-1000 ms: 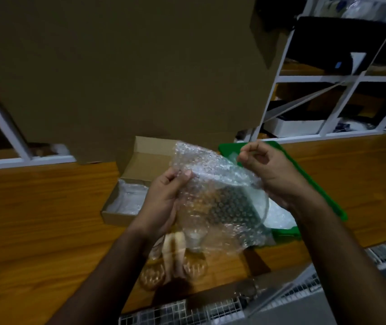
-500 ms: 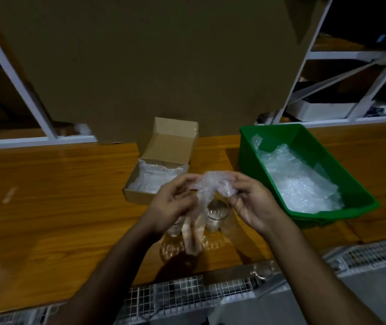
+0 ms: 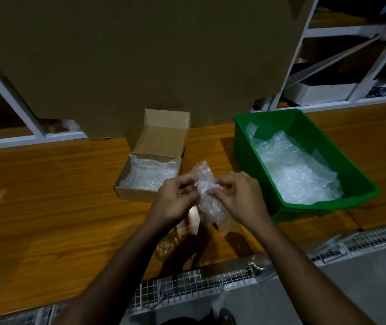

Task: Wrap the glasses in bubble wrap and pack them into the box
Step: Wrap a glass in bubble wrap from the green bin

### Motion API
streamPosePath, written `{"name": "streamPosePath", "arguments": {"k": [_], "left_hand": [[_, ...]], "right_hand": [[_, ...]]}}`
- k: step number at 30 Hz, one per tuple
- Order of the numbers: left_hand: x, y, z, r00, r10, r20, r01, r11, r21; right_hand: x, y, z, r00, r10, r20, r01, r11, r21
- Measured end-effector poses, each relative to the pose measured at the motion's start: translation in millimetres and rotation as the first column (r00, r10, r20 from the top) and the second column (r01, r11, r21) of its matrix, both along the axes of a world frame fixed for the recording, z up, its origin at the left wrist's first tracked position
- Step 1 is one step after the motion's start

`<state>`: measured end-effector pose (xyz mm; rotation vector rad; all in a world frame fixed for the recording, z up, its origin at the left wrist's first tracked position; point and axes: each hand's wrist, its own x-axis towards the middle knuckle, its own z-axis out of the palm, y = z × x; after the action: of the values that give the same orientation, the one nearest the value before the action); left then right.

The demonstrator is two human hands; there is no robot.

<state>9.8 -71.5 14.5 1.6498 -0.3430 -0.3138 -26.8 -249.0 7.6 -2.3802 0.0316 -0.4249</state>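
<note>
A bundle of bubble wrap (image 3: 207,195) is held above the wooden table (image 3: 46,207), just in front of the small open cardboard box (image 3: 154,158). My left hand (image 3: 175,200) pinches its left side and my right hand (image 3: 239,198) pinches its right side, fingers curled into the wrap. Whether a glass is inside the bundle is hard to tell. A clear glass (image 3: 166,245) stands on the table below my left wrist, mostly hidden. The box is lined with bubble wrap, its lid flap up.
A green plastic bin (image 3: 361,179) holding bubble wrap sheets stands right of the box. A large cardboard sheet (image 3: 140,55) leans behind. White shelving frames stand at back. A wire mesh tray (image 3: 187,285) runs along the table's near edge.
The open sheet held up one second ago has been gathered into a tight bundle. Both hands came down and closer together in front of the box.
</note>
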Motion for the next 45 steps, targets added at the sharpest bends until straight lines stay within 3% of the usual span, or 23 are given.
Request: {"name": "streamPosePath", "arguments": {"k": [4, 8, 10, 13, 16, 21, 25, 30, 36, 41, 45], "left_hand": [[1, 1, -3, 0.936, -0.072, 0.343, 0.000, 0.979, 0.204], [3, 1, -15, 0.754, -0.223, 0.618, -0.056, 0.915, 0.398], [2, 1, -18, 0.729, -0.268, 0.630, -0.066, 0.888, 0.454], [0, -2, -18, 0.660, -0.383, 0.646, -0.128, 0.790, 0.599], [4, -2, -12, 0.600, -0.454, 0.659, -0.185, 0.722, 0.666], [-2, -1, -18, 0.736, -0.513, 0.442, -0.135, 0.529, 0.838], [-6, -4, -19, 0.728, -0.500, 0.468, -0.144, 0.556, 0.818], [-17, 4, -23, 0.695, -0.308, 0.650, -0.234, 0.758, 0.609], [-23, -2, -28, 0.711, -0.289, 0.641, -0.202, 0.790, 0.579], [-12, -10, -31, 0.794, -0.249, 0.555, -0.180, 0.775, 0.605], [-9, -16, -23, 0.792, -0.208, 0.575, -0.238, 0.761, 0.603]], "right_hand": [[-3, 1, -2, 0.998, -0.051, -0.023, 0.048, 0.988, -0.144], [-4, -2, 1, 0.992, 0.100, -0.072, -0.120, 0.913, -0.389], [-4, -7, 1, 0.976, 0.148, -0.158, -0.197, 0.909, -0.367], [-7, -14, 2, 0.927, 0.199, -0.317, -0.269, 0.944, -0.193], [-12, -19, 4, 0.925, 0.183, -0.332, -0.219, 0.973, -0.073], [-15, -13, -4, 0.960, 0.059, -0.275, -0.045, 0.997, 0.057], [-9, -3, -8, 0.974, -0.042, -0.223, 0.055, 0.997, 0.052], [1, 4, -7, 0.930, -0.160, -0.330, 0.134, 0.986, -0.099], [2, 8, -3, 0.908, -0.141, -0.395, 0.143, 0.989, -0.024], [-15, 6, 42, 0.960, -0.104, -0.259, 0.069, 0.988, -0.141], [-6, -40, 80, 0.966, -0.255, -0.030, 0.248, 0.956, -0.156]]}}
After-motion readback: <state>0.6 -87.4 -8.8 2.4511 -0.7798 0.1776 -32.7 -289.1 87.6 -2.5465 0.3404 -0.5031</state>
